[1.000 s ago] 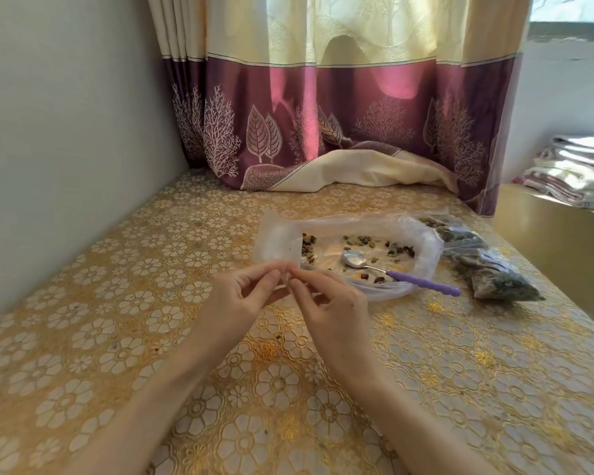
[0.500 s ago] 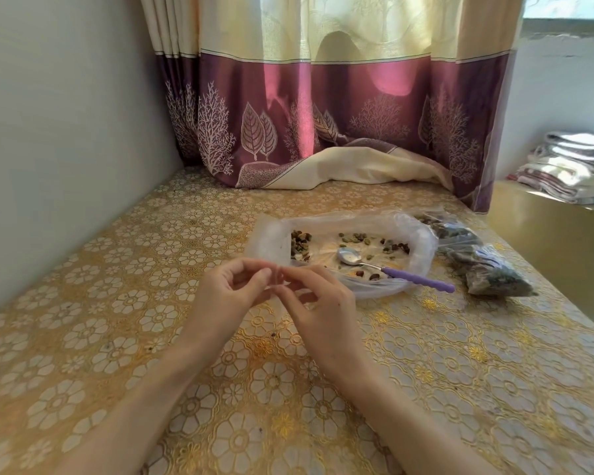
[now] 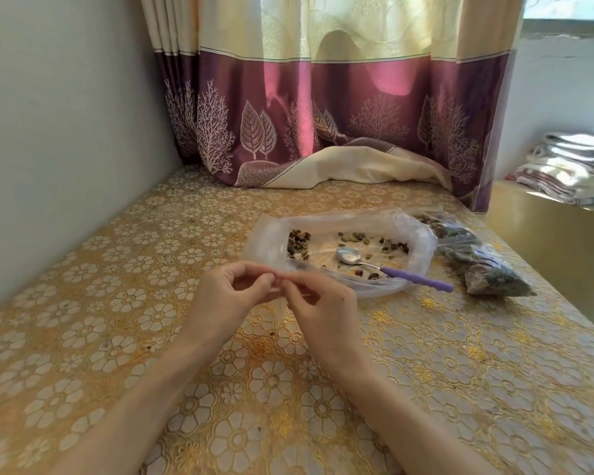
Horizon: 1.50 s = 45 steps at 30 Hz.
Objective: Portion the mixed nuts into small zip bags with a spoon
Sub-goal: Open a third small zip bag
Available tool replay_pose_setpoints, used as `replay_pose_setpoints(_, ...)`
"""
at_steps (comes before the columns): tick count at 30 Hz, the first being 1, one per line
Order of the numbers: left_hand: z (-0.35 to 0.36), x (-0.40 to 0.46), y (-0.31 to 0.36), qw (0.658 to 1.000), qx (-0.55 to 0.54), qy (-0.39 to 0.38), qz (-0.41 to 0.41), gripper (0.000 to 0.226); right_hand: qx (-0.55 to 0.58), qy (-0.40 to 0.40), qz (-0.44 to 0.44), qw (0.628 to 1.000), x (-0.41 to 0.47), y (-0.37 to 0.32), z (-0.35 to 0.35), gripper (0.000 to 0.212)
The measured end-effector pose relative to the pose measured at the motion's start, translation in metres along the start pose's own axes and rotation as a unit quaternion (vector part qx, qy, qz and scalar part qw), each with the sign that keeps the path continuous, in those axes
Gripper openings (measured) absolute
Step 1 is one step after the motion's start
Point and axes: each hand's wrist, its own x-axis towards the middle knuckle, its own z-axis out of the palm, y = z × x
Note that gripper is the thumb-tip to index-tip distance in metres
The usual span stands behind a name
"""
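1 spoon [image 3: 388, 269], purple handle, bowl resting inside 1 big clear bag [image 3: 336, 255] spread open on tabletop [image 3: 117, 303]; mixed nuts [image 3: 299, 246] scattered inside in approx 3 loose clusters. 2 filled zip bags [image 3: 484, 262] just R of it, dark contents, overlapping.

Gold floral cloth over tabletop; grey wall on L, purple/cream curtain [image 3: 323, 114] at back w/ hem pooled on the surface, folded towels [image 3: 570, 162] stacked on a ledge far R.

Both hands raised near the big bag's near edge, L [image 3: 230, 296] and R [image 3: 323, 303] fingertips pinched together on sth thin and clear, prob. a small zip bag [image 3: 280, 286]; too faint to confirm.
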Motion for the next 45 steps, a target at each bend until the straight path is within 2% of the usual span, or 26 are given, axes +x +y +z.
replay_pose_setpoints(4, 0.002, -0.001, -0.001, 0.998, 0.063, 0.001, 0.005, 0.003, -0.005, -0.003, 0.023, 1.000, 0.001, 0.000, -0.001, 0.010)
replay_pose_setpoints(7, 0.004, -0.002, 0.000, 0.997, 0.081, -0.003, 0.014, 0.015, -0.014, -0.018, 0.016, 1.000, 0.000, -0.001, -0.001, 0.009)
replay_pose_setpoints(10, 0.003, -0.001, 0.000, 0.994, 0.109, 0.020, 0.016, 0.001, -0.006, -0.028, 0.017, 0.999, -0.001, -0.003, -0.002, 0.007)
replay_pose_setpoints(11, 0.002, -0.001, 0.000, 0.992, 0.122, 0.027, 0.023, 0.004, 0.001, -0.032, 0.026, 0.999, 0.000, -0.004, -0.001, 0.008)
replay_pose_setpoints(16, 0.003, -0.003, 0.005, 0.969, 0.224, 0.021, 0.100, 0.012, 0.100, -0.064, 0.103, 0.988, 0.003, -0.007, -0.004, 0.011)
replay_pose_setpoints(19, 0.001, -0.002, 0.006, 0.973, 0.210, 0.014, 0.099, 0.011, 0.143, -0.078, 0.128, 0.978, 0.006, -0.008, -0.007, 0.014)
replay_pose_setpoints(22, -0.002, -0.002, 0.007, 0.977, 0.191, 0.008, 0.094, 0.008, 0.203, -0.033, 0.166, 0.964, 0.014, -0.002, -0.017, 0.011)
replay_pose_setpoints(23, -0.002, -0.003, 0.007, 0.973, 0.205, 0.013, 0.107, 0.009, 0.177, -0.009, 0.152, 0.972, 0.016, 0.001, -0.020, 0.010)
replay_pose_setpoints(25, 0.001, -0.005, 0.006, 0.956, 0.253, 0.024, 0.146, 0.015, 0.048, 0.030, 0.079, 0.995, 0.016, 0.006, -0.021, 0.010)
replay_pose_setpoints(27, 0.004, -0.007, 0.006, 0.938, 0.292, 0.030, 0.185, 0.019, -0.049, 0.069, 0.018, 0.996, 0.015, 0.008, -0.018, 0.011)
replay_pose_setpoints(30, 0.003, -0.007, 0.006, 0.913, 0.331, 0.011, 0.239, 0.033, -0.076, 0.117, -0.026, 0.990, 0.017, 0.006, -0.017, 0.011)
replay_pose_setpoints(32, 0.001, -0.008, 0.007, 0.892, 0.353, -0.019, 0.281, 0.030, -0.079, 0.119, -0.041, 0.989, 0.018, 0.006, -0.019, 0.013)
replay_pose_setpoints(35, -0.001, -0.007, 0.007, 0.871, 0.367, -0.055, 0.322, 0.037, 0.021, 0.078, 0.031, 0.996, 0.018, 0.003, -0.022, 0.020)
replay_pose_setpoints(37, -0.005, -0.003, 0.005, 0.847, 0.405, -0.056, 0.339, 0.056, 0.153, 0.017, 0.132, 0.979, 0.021, 0.000, -0.027, 0.018)
replay_pose_setpoints(39, -0.011, 0.001, 0.004, 0.807, 0.470, -0.055, 0.354, 0.084, 0.220, -0.054, 0.199, 0.953, 0.023, -0.001, -0.032, 0.009)
replay_pose_setpoints(42, -0.017, 0.006, 0.005, 0.770, 0.531, -0.076, 0.346, 0.106, 0.239, -0.147, 0.225, 0.933, 0.024, -0.001, -0.036, 0.007)
replay_pose_setpoints(45, -0.019, 0.008, 0.001, 0.768, 0.537, -0.113, 0.329, 0.106, 0.237, -0.194, 0.208, 0.929, 0.024, -0.003, -0.039, 0.012)
